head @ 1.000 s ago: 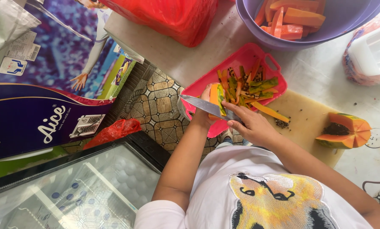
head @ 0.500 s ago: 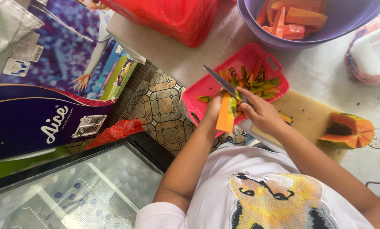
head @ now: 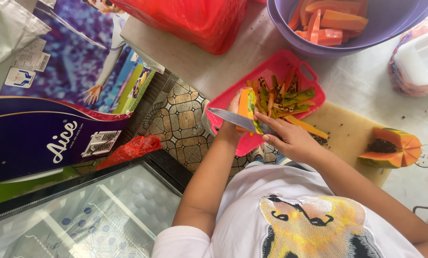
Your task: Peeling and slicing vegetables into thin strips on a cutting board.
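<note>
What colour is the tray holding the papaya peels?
Bright pink tray; head view shows it best, under the orange-and-green peels.

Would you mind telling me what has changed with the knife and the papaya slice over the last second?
The knife, in the right hand, tilted up, then swung back level, its blade now lying across the papaya slice. The left hand turned the slice from hanging below the blade to standing upright over the pink tray. The peels, purple bowl and papaya half stayed put.

Left hand (head: 234, 113), mid-frame, fingers curled closed in a grip; forearm rising from the lower centre. Right hand (head: 290, 139), just right of it, fist clenched, arm extending toward the lower right.
</note>
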